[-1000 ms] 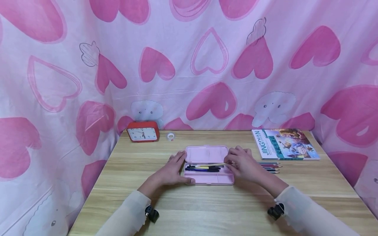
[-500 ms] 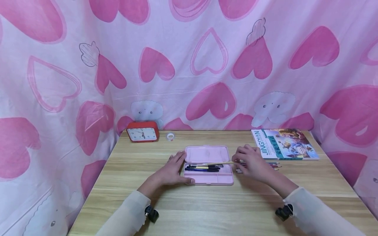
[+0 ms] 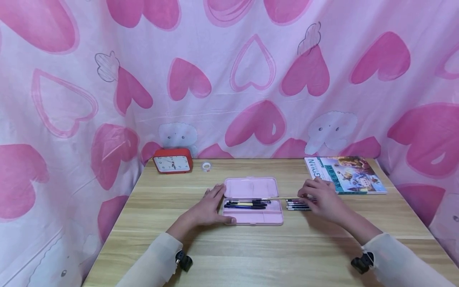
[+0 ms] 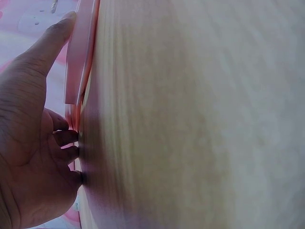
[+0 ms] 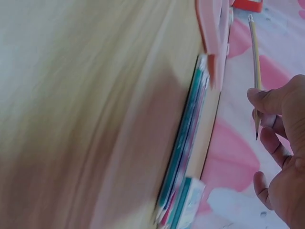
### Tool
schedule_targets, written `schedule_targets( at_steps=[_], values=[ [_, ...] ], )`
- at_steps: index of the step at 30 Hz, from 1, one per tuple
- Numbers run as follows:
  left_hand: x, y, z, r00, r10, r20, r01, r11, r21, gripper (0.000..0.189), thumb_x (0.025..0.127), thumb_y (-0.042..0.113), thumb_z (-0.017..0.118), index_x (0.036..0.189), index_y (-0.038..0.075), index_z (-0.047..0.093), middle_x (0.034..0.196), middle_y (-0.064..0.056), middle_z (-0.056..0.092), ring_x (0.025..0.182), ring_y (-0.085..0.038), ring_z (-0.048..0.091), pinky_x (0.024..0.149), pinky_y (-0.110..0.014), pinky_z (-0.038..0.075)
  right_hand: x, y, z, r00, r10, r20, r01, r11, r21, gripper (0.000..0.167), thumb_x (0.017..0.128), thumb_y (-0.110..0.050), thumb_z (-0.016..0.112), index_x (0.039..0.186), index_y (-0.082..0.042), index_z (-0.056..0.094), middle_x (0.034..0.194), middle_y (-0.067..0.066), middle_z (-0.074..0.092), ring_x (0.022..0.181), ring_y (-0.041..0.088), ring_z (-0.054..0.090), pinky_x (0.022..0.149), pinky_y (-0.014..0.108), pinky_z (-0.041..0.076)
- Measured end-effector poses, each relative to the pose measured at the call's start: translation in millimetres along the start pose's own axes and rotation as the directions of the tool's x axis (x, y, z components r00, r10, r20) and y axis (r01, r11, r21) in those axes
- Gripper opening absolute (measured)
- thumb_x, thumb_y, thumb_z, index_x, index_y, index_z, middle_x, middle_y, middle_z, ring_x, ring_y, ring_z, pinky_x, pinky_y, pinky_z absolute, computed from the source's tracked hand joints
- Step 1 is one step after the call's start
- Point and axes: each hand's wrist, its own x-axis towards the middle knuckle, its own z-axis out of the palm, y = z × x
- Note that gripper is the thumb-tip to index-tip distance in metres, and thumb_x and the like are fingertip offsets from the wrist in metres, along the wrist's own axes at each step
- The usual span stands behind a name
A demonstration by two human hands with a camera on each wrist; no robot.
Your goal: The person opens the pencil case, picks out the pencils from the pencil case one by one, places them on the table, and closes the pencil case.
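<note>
An open pink pencil case [image 3: 273, 217] lies mid-table with several pens [image 3: 247, 205] in its longer compartment. My left hand [image 3: 206, 209] rests on the case's left end, thumb along the near corner and fingers by the lid. In the left wrist view the thumb lies straight against the case wall [image 4: 80, 62]. My right hand [image 3: 324, 200] pinches a yellowish pencil [image 5: 255, 57] between thumb and fingers, right of the case. Its dark point is near the fingers and its other end points toward the case. Below that hand several pencils [image 3: 297, 205] lie side by side, partly covered.
A magazine [image 3: 358, 175] lies at the back right, behind my right hand. At the back left stand a red clock [image 3: 173, 161] and a small tape roll [image 3: 206, 166]. A pink heart-patterned curtain [image 3: 201, 115] hangs behind the table.
My right hand has moved right, away from the case and over the row of pencils, drawing the yellowish pencil along. My left hand has stayed on the case.
</note>
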Motion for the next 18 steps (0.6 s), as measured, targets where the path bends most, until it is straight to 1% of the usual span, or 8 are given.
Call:
schedule_targets(
  at_steps=[7, 13, 18],
  values=[
    [-1.1, 1.5, 0.6, 1.0, 0.0, -0.001, 0.0, 1.0, -0.01, 0.137, 0.078, 0.085, 0.08, 0.18, 0.02, 0.014, 0.189, -0.003, 0.012, 0.176, -0.03, 0.009, 0.143, -0.056, 0.008, -18.4, 20.8, -1.5, 0.999, 0.012, -0.031, -0.012, 1.0, -0.017, 0.029, 0.082, -0.004, 0.095, 0.094, -0.026, 0.081, 0.097, -0.013, 0.071, 0.094, 0.013, 0.051, 0.08, 0.04, 0.03],
    [-2.1, 1.3, 0.5, 1.0, -0.003, 0.0, 0.003, 1.0, -0.021, 0.138, 0.078, 0.085, 0.081, 0.18, 0.02, 0.014, 0.189, -0.003, 0.012, 0.176, -0.03, 0.008, 0.143, -0.057, 0.008, -38.7, 35.0, -1.3, 0.999, 0.047, -0.024, -0.048, 0.999, -0.018, 0.032, 0.081, -0.002, 0.095, 0.095, -0.028, 0.081, 0.099, -0.014, 0.072, 0.096, 0.011, 0.051, 0.08, 0.037, 0.032],
    [-2.6, 1.9, -0.9, 1.0, -0.003, -0.002, 0.003, 1.0, -0.018, 0.138, 0.077, 0.085, 0.081, 0.18, 0.02, 0.014, 0.189, -0.004, 0.012, 0.176, -0.031, 0.009, 0.143, -0.058, 0.009, -54.1, 44.6, -0.1, 0.998, 0.057, -0.035, -0.058, 0.998, -0.023, 0.033, 0.08, -0.004, 0.095, 0.095, -0.03, 0.081, 0.099, -0.015, 0.072, 0.096, 0.01, 0.053, 0.08, 0.036, 0.035]
  ],
)
